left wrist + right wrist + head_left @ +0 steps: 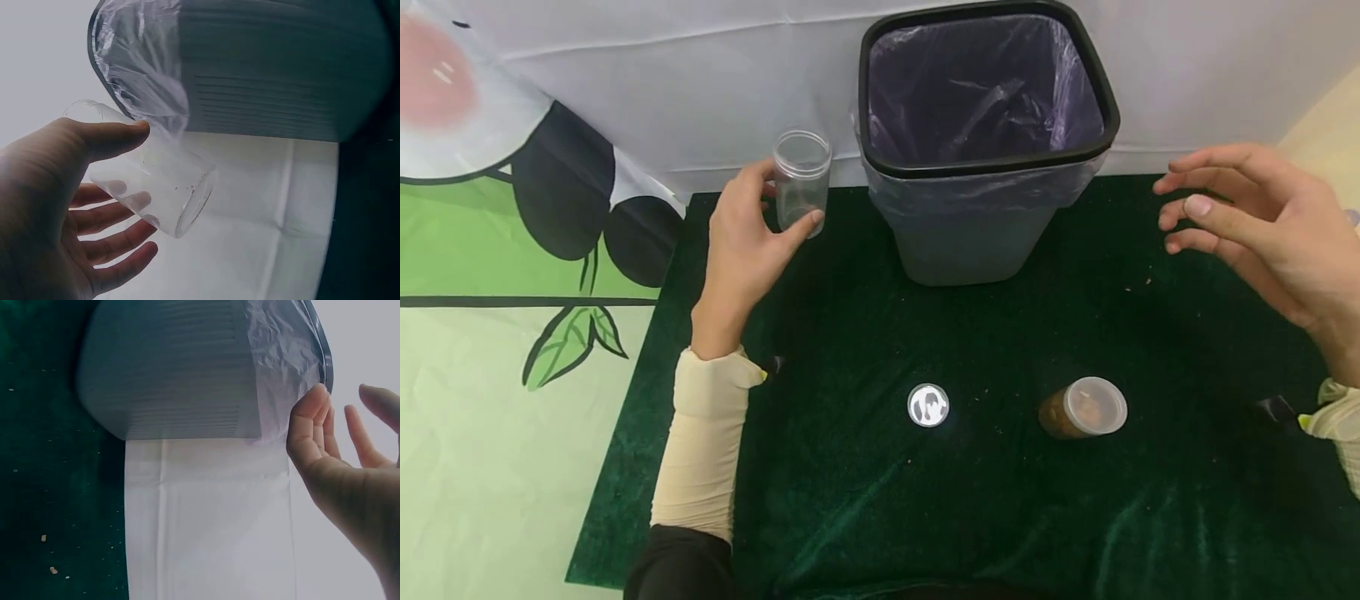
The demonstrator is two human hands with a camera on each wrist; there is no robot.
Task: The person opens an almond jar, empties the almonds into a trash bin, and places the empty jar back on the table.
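Note:
In the head view my left hand [747,225] grips a clear plastic jar [802,179] by its side, left of the bin. The jar has no lid on, and a few tiny specks cling inside it near the base in the left wrist view, where the thumb lies across one side and the fingers behind. To the right of the bin my right hand [1262,212] hovers with loosely bent fingers and nothing in them. A small tub [1060,414] of brown contents under a translucent lid [1097,406] lies tilted on the cloth. Left of it sits a shiny round disc [928,406].
A grey bin [970,246] with a black rim and a clear plastic liner [992,100] stands at the back, against a white backdrop [700,83]. Dark green cloth [850,333] covers the table, with small crumbs scattered on it, some right of the bin.

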